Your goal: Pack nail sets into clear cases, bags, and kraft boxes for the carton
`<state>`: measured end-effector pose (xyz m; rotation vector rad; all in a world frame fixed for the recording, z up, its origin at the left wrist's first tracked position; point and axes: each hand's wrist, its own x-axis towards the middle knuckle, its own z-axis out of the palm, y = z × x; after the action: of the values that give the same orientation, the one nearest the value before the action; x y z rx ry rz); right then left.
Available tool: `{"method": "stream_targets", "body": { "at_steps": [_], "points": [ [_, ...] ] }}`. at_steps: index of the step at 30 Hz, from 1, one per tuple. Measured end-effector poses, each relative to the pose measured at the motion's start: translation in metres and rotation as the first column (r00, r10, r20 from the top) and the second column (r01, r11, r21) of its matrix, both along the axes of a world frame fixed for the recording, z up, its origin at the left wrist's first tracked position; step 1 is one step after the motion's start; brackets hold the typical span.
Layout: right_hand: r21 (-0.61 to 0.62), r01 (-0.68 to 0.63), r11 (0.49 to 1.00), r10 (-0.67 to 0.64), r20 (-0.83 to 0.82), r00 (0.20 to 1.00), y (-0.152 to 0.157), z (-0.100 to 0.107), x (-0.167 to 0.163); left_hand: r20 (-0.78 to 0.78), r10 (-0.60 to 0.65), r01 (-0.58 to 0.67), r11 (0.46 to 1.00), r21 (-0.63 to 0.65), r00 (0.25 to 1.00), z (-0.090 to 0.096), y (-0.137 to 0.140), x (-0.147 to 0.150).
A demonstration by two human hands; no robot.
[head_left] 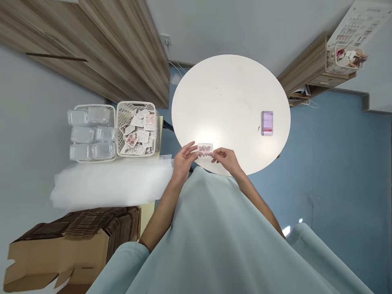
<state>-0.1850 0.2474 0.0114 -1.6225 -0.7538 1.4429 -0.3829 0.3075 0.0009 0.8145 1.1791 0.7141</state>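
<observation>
With the round white table [232,90] taken as a dial and twelve set at its far edge, a small card [205,147] is held by both hands at about seven o'clock, close to the rim nearest the wearer's body. Rows of glossy, pinkish pieces are shown on it. Its left side is pinched by the left hand [183,161], whose other fingers are spread apart; its lower right corner is gripped by the fingertips of the right hand [226,159]. Whether the card is touched to the tabletop cannot be told. Just past three o'clock, well apart from the hands, a purple box [267,122] is laid, its printing blurred. Beyond the table at nine, many loose cards [142,136] are heaped in a white basket [124,114], beside which, farther out, clear plastic containers [82,134] are grouped in a second basket [113,116]. Between eight and nine, translucent white sheeting [113,183] is piled; farther out at eight, brown cardboard [61,253] is stacked. At ten, a wood-grain cabinet [122,49] is seen.
</observation>
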Motion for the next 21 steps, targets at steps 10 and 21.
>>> {"method": "stream_targets", "body": {
  "at_steps": [10,21],
  "points": [
    [0.077,-0.210,0.975,0.175,0.322,0.930,0.021,-0.026,-0.035,0.000,0.040,-0.040,0.999,-0.033,0.999,-0.035,0.015,-0.036],
    [0.051,-0.621,0.782,0.374,0.760,0.532,0.046,-0.077,-0.067,-0.015,0.026,-0.027,0.998,-0.060,1.000,-0.057,0.030,-0.069]
  ]
}}
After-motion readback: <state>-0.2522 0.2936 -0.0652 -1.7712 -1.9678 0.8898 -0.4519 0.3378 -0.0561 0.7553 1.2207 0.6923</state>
